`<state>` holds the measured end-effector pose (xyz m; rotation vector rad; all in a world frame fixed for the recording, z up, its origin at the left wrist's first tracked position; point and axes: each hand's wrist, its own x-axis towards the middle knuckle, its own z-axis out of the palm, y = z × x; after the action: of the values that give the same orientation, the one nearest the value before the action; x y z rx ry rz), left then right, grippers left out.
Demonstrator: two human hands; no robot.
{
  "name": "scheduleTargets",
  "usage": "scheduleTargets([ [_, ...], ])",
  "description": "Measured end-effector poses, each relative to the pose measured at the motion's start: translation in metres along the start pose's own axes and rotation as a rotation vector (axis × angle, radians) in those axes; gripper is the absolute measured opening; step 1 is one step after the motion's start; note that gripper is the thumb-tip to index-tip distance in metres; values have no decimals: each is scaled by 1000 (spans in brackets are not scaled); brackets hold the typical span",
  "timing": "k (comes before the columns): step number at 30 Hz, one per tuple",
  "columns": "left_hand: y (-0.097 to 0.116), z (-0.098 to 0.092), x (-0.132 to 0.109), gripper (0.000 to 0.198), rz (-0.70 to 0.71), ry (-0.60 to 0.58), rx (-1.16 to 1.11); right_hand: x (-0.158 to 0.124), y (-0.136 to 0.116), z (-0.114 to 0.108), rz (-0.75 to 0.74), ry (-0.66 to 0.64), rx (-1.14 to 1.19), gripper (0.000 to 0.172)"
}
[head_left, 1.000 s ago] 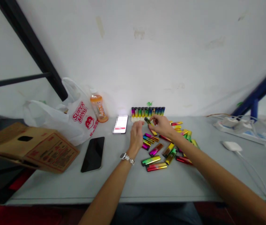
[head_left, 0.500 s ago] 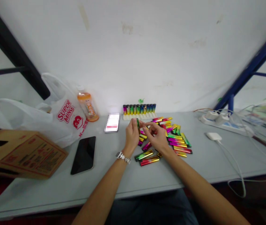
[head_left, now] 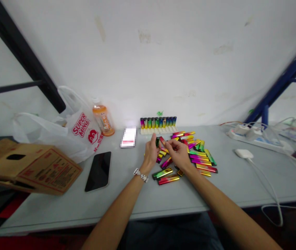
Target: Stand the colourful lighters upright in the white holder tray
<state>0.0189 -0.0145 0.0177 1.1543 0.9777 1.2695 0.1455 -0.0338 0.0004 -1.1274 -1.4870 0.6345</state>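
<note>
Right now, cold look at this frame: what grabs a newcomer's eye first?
First, the shiny loose lighters, strewn in mixed colours on the grey table around the right hand. Next, the upright lighters lined up in a white rack near the wall, beyond both hands. Then the orange drink bottle, farther left, beside a white bag with red lettering.

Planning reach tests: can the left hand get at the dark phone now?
Likely yes: bare table separates the left hand and dark phone, though that hand seems to hold a green lighter.
</note>
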Motion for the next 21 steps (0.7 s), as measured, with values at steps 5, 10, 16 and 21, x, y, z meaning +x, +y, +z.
scheduleTargets([
  [5, -1, 3, 0, 61, 65, 8, 40, 0, -2, 0, 1, -12, -1, 29],
  [10, 0, 6, -2, 57, 120, 27, 69, 0, -2, 1, -18, -11, -32, 31],
  [16, 0, 9, -5, 50, 112, 12, 60, 0, -3, 1, -9, -37, 9, 31],
  [21, -2, 6, -6, 61, 77, -41, 25, 0, -2, 3, -5, -45, 30, 30],
])
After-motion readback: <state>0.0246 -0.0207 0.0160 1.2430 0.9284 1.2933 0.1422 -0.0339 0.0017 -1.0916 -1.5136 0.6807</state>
